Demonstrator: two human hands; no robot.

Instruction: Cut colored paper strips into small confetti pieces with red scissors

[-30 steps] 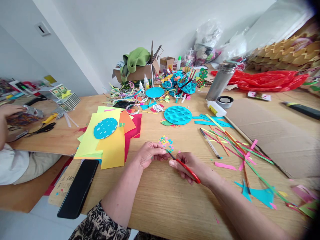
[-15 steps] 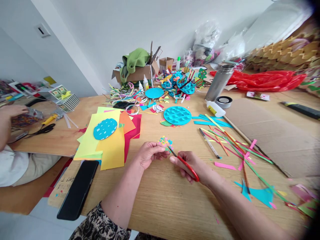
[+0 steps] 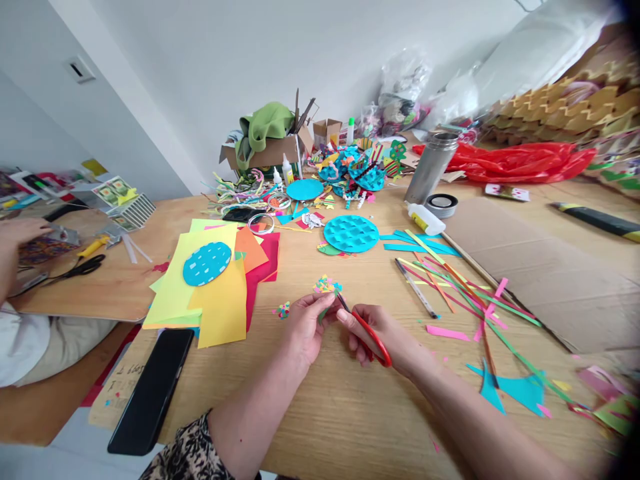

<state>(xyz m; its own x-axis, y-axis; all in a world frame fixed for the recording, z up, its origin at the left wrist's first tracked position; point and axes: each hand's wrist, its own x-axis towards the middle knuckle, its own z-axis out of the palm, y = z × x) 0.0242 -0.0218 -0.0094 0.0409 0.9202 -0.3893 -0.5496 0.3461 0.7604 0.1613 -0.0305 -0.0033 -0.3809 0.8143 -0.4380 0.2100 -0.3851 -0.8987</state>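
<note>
My right hand (image 3: 370, 333) grips red-handled scissors (image 3: 373, 338), their dark blades pointing up and left toward my left fingertips. Thumb and fingers of my left hand (image 3: 310, 327) are pinched on what looks like a small green paper strip, mostly hidden by the fingers. Just beyond the blades lies a small heap of colourful paper snippets (image 3: 324, 284). A smaller cluster of tiny bits (image 3: 283, 310) sits left of my left hand. Behind the heap is a blue disc with a raised pattern (image 3: 351, 233), with green paper under its edge.
Coloured paper sheets (image 3: 225, 313) carry a speckled blue oval (image 3: 207, 264) at left, near a black phone (image 3: 151, 393). Paper strips (image 3: 470, 293), a pen (image 3: 416, 288), cardboard (image 3: 545, 273) and a steel flask (image 3: 433, 167) are on the right. Another person's hand (image 3: 23, 230) is far left.
My left hand has moved slightly right and turned, closer to the scissor blades. The small cluster of bits on its left now shows. The view has shifted a little.
</note>
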